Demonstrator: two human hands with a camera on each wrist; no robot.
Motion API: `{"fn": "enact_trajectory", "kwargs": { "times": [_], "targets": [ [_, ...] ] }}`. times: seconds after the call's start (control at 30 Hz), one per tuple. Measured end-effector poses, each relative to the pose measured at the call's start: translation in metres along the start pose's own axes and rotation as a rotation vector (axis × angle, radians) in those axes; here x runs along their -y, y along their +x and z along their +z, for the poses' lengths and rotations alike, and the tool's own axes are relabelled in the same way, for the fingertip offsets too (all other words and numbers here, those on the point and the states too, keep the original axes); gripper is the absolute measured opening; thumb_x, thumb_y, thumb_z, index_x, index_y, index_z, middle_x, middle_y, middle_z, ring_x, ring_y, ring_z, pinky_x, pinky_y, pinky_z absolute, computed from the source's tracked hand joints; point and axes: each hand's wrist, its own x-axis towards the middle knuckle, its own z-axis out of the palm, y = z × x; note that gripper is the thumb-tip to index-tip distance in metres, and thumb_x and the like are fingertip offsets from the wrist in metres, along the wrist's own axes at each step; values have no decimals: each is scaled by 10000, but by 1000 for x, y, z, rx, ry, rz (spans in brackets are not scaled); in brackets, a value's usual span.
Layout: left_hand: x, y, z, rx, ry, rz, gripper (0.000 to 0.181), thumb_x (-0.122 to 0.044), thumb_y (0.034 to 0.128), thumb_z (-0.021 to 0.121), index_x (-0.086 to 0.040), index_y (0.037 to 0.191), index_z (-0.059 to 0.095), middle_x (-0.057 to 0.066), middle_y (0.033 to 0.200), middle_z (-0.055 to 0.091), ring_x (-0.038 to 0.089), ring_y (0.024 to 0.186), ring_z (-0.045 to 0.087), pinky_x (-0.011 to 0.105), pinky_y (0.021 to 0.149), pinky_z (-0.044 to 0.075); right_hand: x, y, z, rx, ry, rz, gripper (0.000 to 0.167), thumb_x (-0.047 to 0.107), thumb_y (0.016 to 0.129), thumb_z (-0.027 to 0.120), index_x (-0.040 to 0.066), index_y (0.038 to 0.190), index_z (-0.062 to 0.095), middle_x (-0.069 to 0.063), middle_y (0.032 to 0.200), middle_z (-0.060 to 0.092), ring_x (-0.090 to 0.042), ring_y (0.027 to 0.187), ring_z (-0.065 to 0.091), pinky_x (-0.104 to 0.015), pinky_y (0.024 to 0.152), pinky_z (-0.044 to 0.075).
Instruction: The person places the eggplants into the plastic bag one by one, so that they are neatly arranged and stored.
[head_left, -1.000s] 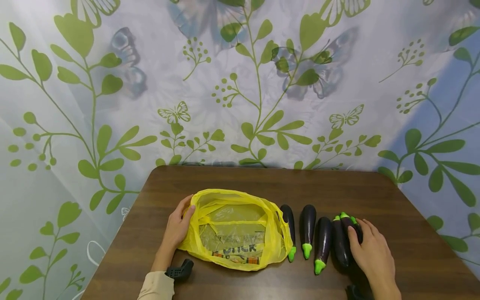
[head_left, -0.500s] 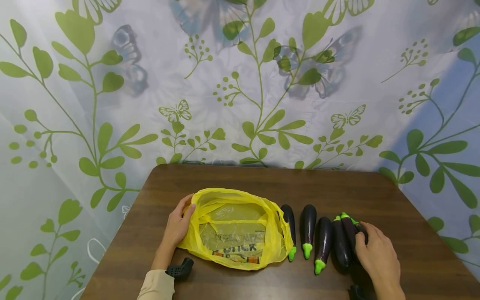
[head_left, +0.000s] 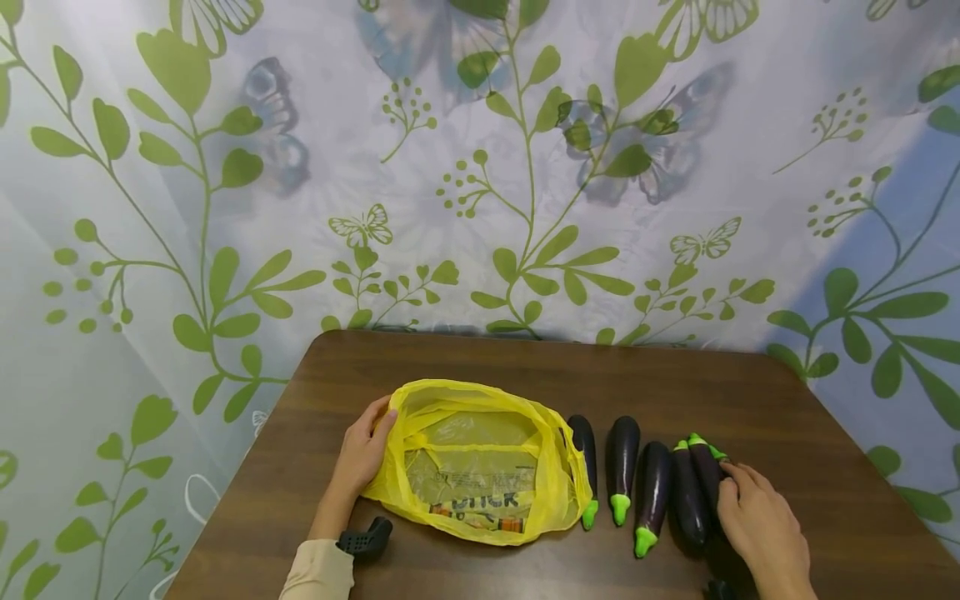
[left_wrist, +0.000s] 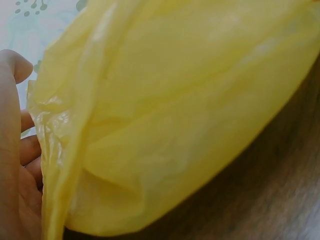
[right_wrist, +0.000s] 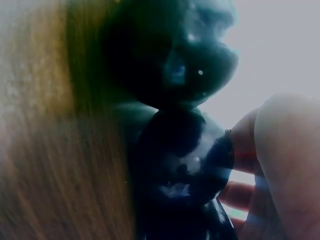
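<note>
Eggplants (head_left: 652, 487), dark purple and shiny, lie in a row on the right half of the table (head_left: 525, 354), and we can make out six of them. The three on the left turn their green ends toward the person, while the three on the right have theirs at the far side and lie close together. We see the rightmost of these only in part, because the right hand (head_left: 767, 525) covers most of it. This hand has bent fingers, and in the right wrist view its fingers (right_wrist: 239, 194) touch the side of an eggplant, with the thumb apart from it; whether they grip it firmly, we cannot tell. To the left of the row, we find the yellow plastic bag (head_left: 386, 479), its wide mouth facing up toward the head camera, and its right edge partly hides the nearest eggplant. Through the mouth we notice dark printed letters, only partly readable. The left hand (head_left: 363, 450) holds the bag at its left edge, fingers bent behind the plastic and thumb a little separate, as the left wrist view shows. On that arm we see a beige sleeve (head_left: 321, 571) and a black device (head_left: 365, 540) at the wrist. Behind the brown wooden table hangs a pale cloth (head_left: 420, 275) with green leaves and butterflies, and a white cable (head_left: 191, 500) curves at the left.
</note>
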Motion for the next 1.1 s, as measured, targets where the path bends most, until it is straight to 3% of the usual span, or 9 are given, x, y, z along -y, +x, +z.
{"fn": "enact_trajectory", "kwargs": {
  "times": [0.23, 0.57, 0.77, 0.9, 1.1],
  "targets": [
    [3, -1, 0, 6, 0, -16, 542, -507, 1083, 452, -161, 1495, 524, 143, 1514, 545, 361, 1381, 519, 577, 1145, 387, -2, 0, -1, 22, -14, -2, 603, 312, 1082, 192, -29, 1498, 463, -343, 1568, 344, -632, 1321, 381, -749, 993, 355],
    [1, -1, 0, 7, -13, -7, 529, -494, 1087, 452, -167, 1496, 524, 134, 1498, 561, 351, 1353, 544, 569, 1128, 408, -7, 2, -7, 104, -27, -8, 550, 182, 1047, 267, -19, 1543, 394, -360, 1573, 313, -629, 1330, 380, -755, 939, 393],
    [0, -1, 0, 13, -22, -9, 532, -491, 1087, 455, -165, 1503, 515, 131, 1506, 553, 343, 1363, 537, 565, 1136, 402, -13, 4, -8, 158, -16, 5, 575, 245, 1070, 251, -10, 1579, 326, -378, 1559, 313, -655, 1307, 382, -755, 886, 409],
    [0, 0, 0, 11, -26, 26, 502, -441, 1093, 474, -193, 1529, 484, 139, 1514, 543, 359, 1393, 510, 583, 1148, 382, -14, 5, -7, 159, -15, 8, 589, 278, 1079, 241, -22, 1580, 316, -384, 1558, 305, -655, 1325, 357, -765, 915, 388],
    [3, 0, 0, 19, -9, 137, 536, -356, 1094, 507, -290, 1609, 372, 106, 1595, 455, 378, 1466, 422, 632, 1163, 331, -14, 5, -6, 122, -22, -21, 578, 261, 1078, 250, -41, 1562, 336, -386, 1551, 313, -647, 1331, 355, -764, 926, 385]
  ]
}}
